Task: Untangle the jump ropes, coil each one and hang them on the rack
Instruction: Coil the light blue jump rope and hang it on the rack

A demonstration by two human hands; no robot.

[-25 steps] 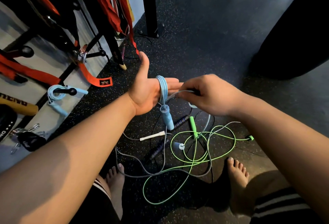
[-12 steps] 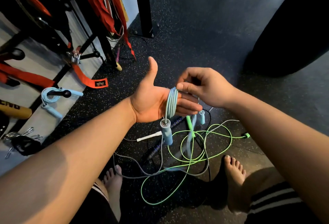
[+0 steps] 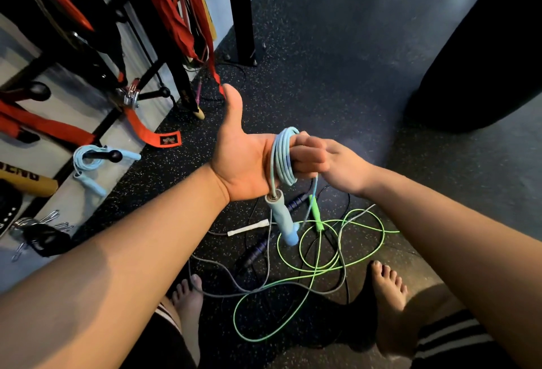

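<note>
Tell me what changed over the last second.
More turns of the light blue jump rope now wrap the left hand; the right hand has moved in close behind its fingers. One blue handle hangs below as before; the green jump rope stays on the floor.

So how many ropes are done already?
Done: one blue rope hangs looped on a rack peg. In hand: a second blue rope is wound round the left hand, with one handle dangling. The right hand is at the coil, its grip hidden. Left: the green rope, a grey rope and a dark-handled rope lie tangled on the floor.
</note>
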